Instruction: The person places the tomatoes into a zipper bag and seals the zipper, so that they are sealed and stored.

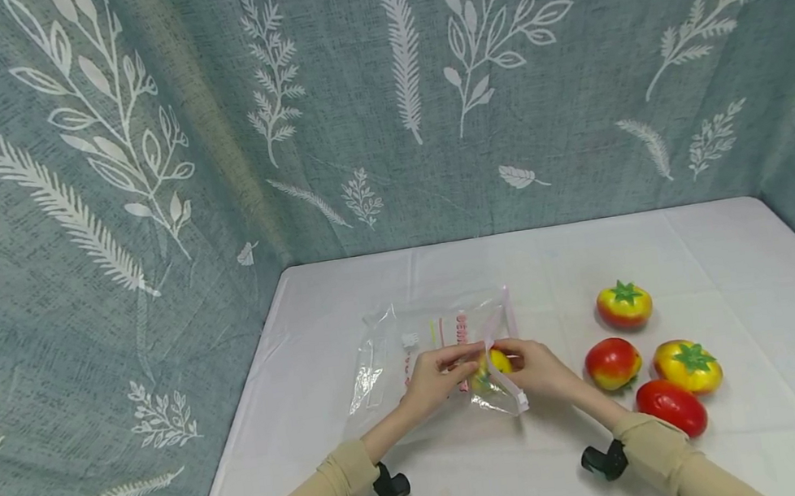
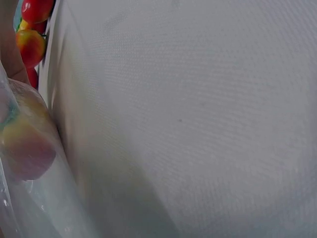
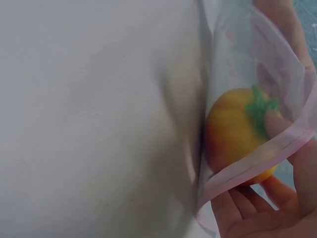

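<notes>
A clear zip bag (image 1: 379, 362) with red print and a pink-edged mouth lies on the white table, its opening facing right. My left hand (image 1: 436, 381) pinches the bag's upper layer near the mouth. My right hand (image 1: 542, 369) reaches to the opening and grips a yellow-red toy tomato (image 3: 230, 126) with a green star-shaped leaf. In the right wrist view, the thumb lies by the leaf and the other fingers are underneath. Most of the tomato is within the bag, behind the pink zip strip (image 3: 262, 158). Through the plastic, the tomato (image 2: 28, 148) also shows in the left wrist view.
Right of the hands are a yellow toy tomato (image 1: 625, 305), a red-orange one (image 1: 613, 363), another yellow one (image 1: 687, 367) and a long red one (image 1: 672, 408) by the right sleeve. A patterned green curtain (image 1: 434, 178) hangs behind the white table (image 1: 482, 476).
</notes>
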The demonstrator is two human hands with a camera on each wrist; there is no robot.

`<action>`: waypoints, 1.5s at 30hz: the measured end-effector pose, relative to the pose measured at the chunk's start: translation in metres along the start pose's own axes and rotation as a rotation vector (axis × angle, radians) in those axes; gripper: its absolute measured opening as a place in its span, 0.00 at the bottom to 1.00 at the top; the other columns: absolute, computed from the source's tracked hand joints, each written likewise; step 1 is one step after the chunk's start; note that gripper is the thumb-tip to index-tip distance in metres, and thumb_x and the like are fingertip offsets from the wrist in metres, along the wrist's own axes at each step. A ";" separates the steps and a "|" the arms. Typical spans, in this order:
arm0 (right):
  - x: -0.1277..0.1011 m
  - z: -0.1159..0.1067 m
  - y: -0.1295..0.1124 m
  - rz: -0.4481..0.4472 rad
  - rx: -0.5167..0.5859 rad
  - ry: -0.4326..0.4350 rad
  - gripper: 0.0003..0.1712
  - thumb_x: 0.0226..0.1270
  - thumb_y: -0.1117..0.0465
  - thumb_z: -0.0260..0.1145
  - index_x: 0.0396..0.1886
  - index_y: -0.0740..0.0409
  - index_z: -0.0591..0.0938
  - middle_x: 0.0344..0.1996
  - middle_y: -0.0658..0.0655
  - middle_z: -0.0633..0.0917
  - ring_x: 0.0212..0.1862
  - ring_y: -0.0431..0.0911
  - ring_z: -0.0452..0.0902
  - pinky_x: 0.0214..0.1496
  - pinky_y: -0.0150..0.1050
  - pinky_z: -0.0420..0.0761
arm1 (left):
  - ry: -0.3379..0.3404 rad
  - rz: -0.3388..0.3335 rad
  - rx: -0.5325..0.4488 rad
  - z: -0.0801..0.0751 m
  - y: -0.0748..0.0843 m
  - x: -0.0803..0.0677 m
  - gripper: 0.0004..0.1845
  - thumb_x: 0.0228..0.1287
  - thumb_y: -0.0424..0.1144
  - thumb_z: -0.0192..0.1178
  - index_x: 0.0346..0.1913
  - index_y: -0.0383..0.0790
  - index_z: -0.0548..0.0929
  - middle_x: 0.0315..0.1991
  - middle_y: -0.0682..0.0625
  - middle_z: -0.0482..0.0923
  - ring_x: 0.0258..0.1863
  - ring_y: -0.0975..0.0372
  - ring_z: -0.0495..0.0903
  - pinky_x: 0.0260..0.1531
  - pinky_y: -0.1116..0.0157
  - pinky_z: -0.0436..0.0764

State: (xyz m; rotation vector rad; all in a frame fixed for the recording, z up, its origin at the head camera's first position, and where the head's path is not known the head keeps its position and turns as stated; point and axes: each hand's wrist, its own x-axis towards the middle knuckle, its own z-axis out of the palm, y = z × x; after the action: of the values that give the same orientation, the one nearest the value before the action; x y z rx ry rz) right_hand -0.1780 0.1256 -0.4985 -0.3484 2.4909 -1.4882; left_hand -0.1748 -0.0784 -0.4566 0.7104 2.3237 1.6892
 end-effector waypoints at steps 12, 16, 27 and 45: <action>0.010 0.001 -0.005 -0.023 0.030 -0.047 0.31 0.56 0.64 0.71 0.58 0.71 0.74 0.56 0.72 0.77 0.53 0.64 0.78 0.52 0.49 0.80 | 0.010 0.027 0.003 -0.001 0.000 0.000 0.16 0.63 0.29 0.59 0.53 0.29 0.80 0.51 0.37 0.81 0.36 0.73 0.75 0.28 0.79 0.69; 0.012 0.003 -0.006 -0.053 0.019 -0.050 0.29 0.55 0.64 0.71 0.56 0.73 0.75 0.54 0.72 0.79 0.51 0.64 0.79 0.51 0.47 0.81 | 0.010 0.027 0.013 -0.001 0.000 0.001 0.16 0.63 0.29 0.59 0.53 0.29 0.80 0.51 0.37 0.81 0.35 0.73 0.75 0.27 0.79 0.68; 0.018 0.004 -0.005 -0.090 0.006 -0.058 0.25 0.54 0.65 0.70 0.52 0.71 0.78 0.51 0.71 0.81 0.50 0.63 0.80 0.51 0.46 0.81 | 0.020 0.031 -0.004 0.001 -0.031 0.008 0.16 0.63 0.30 0.59 0.54 0.31 0.80 0.51 0.38 0.81 0.28 0.73 0.72 0.17 0.78 0.61; 0.029 0.005 -0.008 -0.118 0.006 -0.082 0.26 0.55 0.63 0.71 0.52 0.73 0.77 0.48 0.72 0.82 0.49 0.62 0.81 0.52 0.47 0.81 | 0.023 0.064 -0.048 0.001 -0.032 0.011 0.17 0.62 0.32 0.61 0.53 0.31 0.80 0.42 0.36 0.84 0.20 0.73 0.73 0.18 0.72 0.75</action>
State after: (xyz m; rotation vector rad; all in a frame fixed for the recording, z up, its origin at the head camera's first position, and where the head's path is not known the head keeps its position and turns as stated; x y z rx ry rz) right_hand -0.2032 0.1082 -0.4957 -0.5530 2.4388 -1.4922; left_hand -0.1922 -0.0798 -0.4853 0.7684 2.2903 1.7831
